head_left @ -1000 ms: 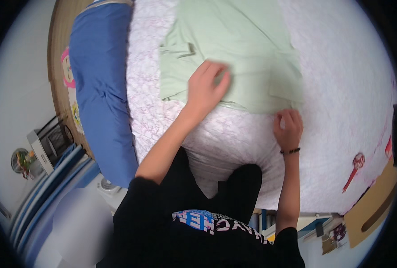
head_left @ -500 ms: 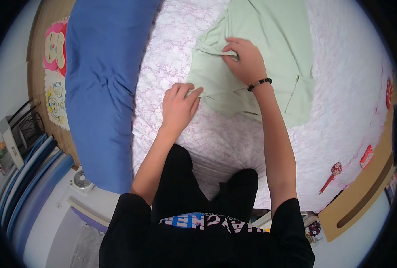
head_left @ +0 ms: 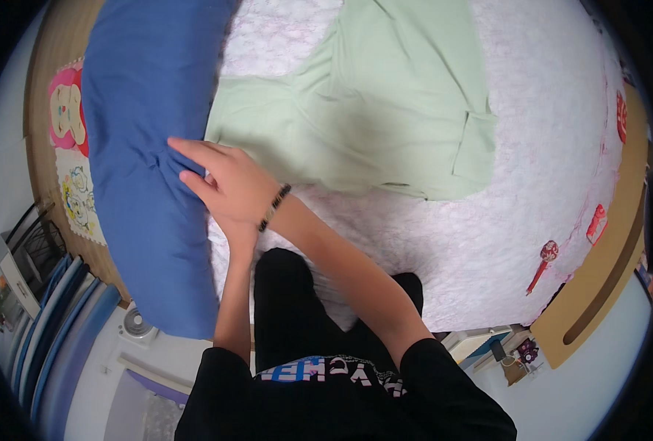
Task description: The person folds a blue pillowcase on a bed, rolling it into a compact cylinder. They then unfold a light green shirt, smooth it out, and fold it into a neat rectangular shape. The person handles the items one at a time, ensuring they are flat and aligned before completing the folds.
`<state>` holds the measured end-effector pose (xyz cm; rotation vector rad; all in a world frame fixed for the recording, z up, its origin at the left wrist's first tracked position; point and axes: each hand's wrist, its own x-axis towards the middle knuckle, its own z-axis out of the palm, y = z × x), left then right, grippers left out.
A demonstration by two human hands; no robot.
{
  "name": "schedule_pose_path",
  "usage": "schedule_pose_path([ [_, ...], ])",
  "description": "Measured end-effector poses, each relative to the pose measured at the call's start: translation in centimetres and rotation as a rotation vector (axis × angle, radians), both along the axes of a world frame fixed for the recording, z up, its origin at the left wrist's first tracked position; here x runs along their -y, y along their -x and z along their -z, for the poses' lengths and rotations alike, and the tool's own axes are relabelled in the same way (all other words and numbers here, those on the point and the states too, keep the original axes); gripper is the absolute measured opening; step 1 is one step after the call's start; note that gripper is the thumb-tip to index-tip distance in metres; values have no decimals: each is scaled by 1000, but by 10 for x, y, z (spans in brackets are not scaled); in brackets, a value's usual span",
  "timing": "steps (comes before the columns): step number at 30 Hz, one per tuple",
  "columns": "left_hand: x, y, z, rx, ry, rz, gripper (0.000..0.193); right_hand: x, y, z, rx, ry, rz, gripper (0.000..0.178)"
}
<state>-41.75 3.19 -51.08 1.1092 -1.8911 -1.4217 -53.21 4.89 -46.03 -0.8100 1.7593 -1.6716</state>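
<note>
The green garment stretches rightward from just beyond our right hand, the nearer one, thumb and finger apart, while our left hand beneath is too hidden to tell.

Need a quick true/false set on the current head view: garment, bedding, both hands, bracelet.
1. The pale green garment lies on the patterned bedspread. True.
2. The garment is bunched into a ball. False: it lies spread out.
3. The right hand overlaps the left hand in this view. True; much of the left one is hidden.
4. The dark beaded bracelet is on the left wrist. False: it is on the right wrist.
5. The blue bedding lies to the left of the garment. True.
6. The hands are at the garment's right edge. False: they are by its lower left corner.
</note>
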Motion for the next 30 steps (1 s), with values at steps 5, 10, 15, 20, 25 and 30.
schedule_pose_path([
  [5,28,25,-11,193,511,464,28,-102,1,35,-627,-330,271,37],
  [10,25,77,14,349,688,874,49,-218,-1,62,-885,-780,121,36],
  [15,33,72,39,429,755,942,55,-226,21,75,-718,-689,74,23],
  [20,47,86,30,443,843,645,48,-249,35,52,-682,-643,-261,18],
  [25,63,133,32,307,824,838,50,-220,67,56,-696,-483,77,30],
  [30,64,114,69,466,812,624,56,-218,131,119,-873,-948,276,51],
])
